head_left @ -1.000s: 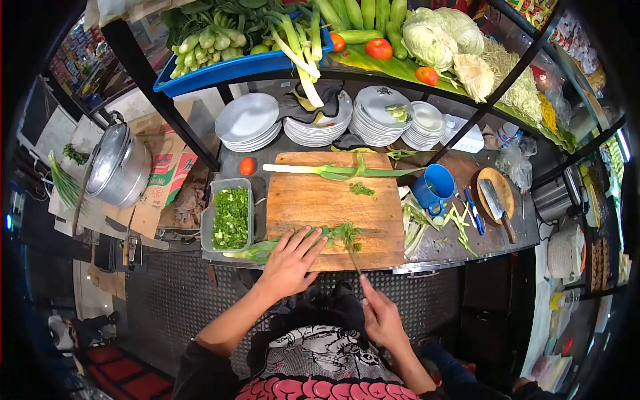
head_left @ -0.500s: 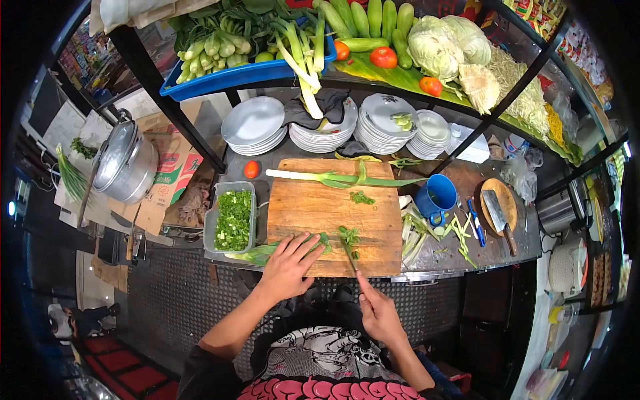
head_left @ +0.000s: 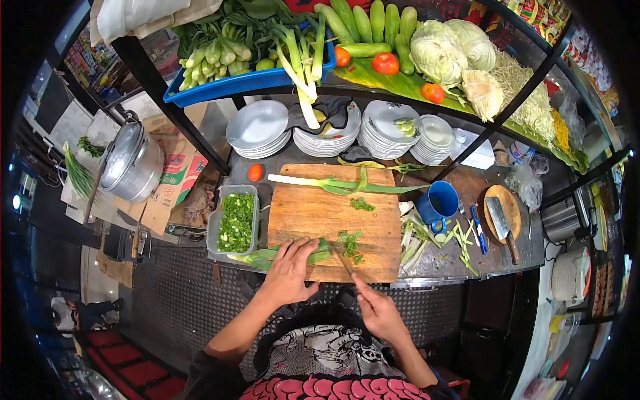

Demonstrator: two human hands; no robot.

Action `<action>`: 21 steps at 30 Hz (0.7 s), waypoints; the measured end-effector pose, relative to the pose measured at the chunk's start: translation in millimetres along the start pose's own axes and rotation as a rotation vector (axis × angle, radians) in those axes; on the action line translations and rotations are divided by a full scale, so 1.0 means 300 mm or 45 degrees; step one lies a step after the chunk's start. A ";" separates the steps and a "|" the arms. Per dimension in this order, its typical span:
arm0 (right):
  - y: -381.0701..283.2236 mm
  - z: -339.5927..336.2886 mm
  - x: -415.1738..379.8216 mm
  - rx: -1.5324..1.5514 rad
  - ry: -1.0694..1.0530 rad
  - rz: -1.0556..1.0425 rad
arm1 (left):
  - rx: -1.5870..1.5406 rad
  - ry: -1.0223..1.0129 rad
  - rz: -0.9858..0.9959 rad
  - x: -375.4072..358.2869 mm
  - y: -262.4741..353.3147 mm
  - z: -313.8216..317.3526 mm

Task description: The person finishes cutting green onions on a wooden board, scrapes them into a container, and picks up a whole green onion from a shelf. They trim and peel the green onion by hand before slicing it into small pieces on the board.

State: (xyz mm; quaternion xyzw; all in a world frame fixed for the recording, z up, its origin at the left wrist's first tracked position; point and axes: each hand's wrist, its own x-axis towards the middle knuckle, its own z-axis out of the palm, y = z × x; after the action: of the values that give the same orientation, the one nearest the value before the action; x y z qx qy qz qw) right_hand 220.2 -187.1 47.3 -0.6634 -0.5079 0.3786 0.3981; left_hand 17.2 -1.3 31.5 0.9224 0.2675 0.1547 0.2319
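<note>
My left hand [head_left: 291,270] presses flat on a green leek stalk [head_left: 267,255] lying across the near edge of the wooden cutting board [head_left: 320,213]. My right hand [head_left: 377,309] grips a knife [head_left: 341,261] whose blade points up at the cut end of the stalk. A small heap of chopped greens [head_left: 351,243] lies just right of the blade. A whole leek [head_left: 340,185] rests along the board's far edge.
A plastic tub of chopped greens [head_left: 235,221] stands left of the board, a tomato [head_left: 255,173] behind it. Right are a blue mug [head_left: 440,201], vegetable trimmings [head_left: 417,235] and a cleaver [head_left: 499,217] on a round board. Stacked plates [head_left: 325,137] sit behind; a metal pot [head_left: 131,164] stands far left.
My left hand has slid left along the stalk as the knife kept cutting. The heap of chopped greens has grown slightly. The camera view shifted a little.
</note>
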 end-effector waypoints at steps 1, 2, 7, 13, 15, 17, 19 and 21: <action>-0.002 -0.008 0.002 -0.006 0.025 0.015 | 0.003 -0.001 -0.003 0.001 -0.004 0.001; -0.008 -0.020 0.000 -0.014 0.049 0.032 | 0.004 -0.002 -0.006 0.003 -0.004 0.002; 0.004 -0.065 -0.019 -0.039 -0.015 -0.036 | 0.099 -0.025 0.039 0.012 0.009 -0.014; 0.005 -0.214 -0.019 -0.349 0.103 0.002 | -0.036 0.191 0.019 0.007 -0.025 0.029; 0.028 -0.238 0.028 -0.594 0.128 -0.215 | -0.097 0.264 -0.053 0.017 -0.023 0.048; 0.032 -0.253 0.068 -0.754 0.126 -0.364 | -0.107 0.403 -0.071 0.025 -0.010 0.050; 0.047 -0.253 0.104 -0.835 0.097 -0.364 | -0.173 0.513 -0.130 0.013 -0.022 0.068; 0.047 -0.261 0.153 -0.866 0.081 -0.397 | -0.137 0.563 -0.135 0.007 -0.034 0.073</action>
State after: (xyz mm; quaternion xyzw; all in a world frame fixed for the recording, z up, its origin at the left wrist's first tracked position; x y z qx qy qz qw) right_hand 305.6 -156.1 60.9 -0.6839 -0.6869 0.1025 0.2234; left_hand 23.6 0.0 8.1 0.8370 0.3514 0.3544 0.2243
